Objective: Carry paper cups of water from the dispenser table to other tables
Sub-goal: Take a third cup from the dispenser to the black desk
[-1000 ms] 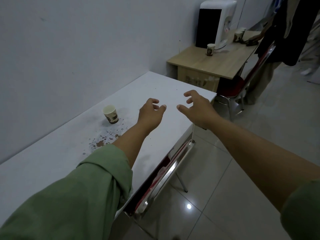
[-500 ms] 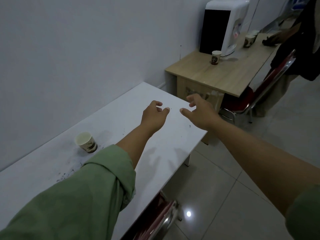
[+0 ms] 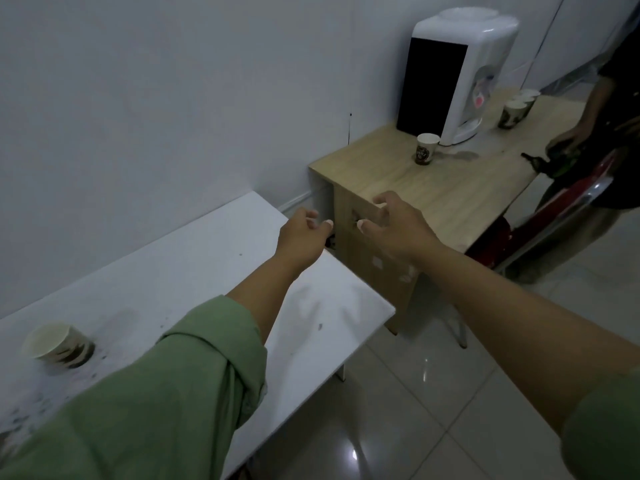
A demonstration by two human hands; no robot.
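A white water dispenser [image 3: 460, 74] stands on a wooden table [image 3: 460, 188] against the wall. One patterned paper cup [image 3: 426, 148] sits in front of it, and a few more cups [image 3: 516, 109] stand to its right. Another paper cup [image 3: 57, 346] rests on the white table [image 3: 194, 271] at lower left. My left hand [image 3: 304, 237] and my right hand [image 3: 398, 226] reach forward, fingers curled and apart, holding nothing, above the gap between the two tables.
Another person [image 3: 602, 109] stands at the far right with a hand on the wooden table's edge. A red chair [image 3: 561, 209] sits beside that table. Dark specks stain the white table near its cup. Glossy floor tiles [image 3: 433, 393] lie at the right.
I have moved toward the dispenser table; it looks larger and nearer. The cup on the white table has slid toward the lower left of my view. Both hands stay empty.
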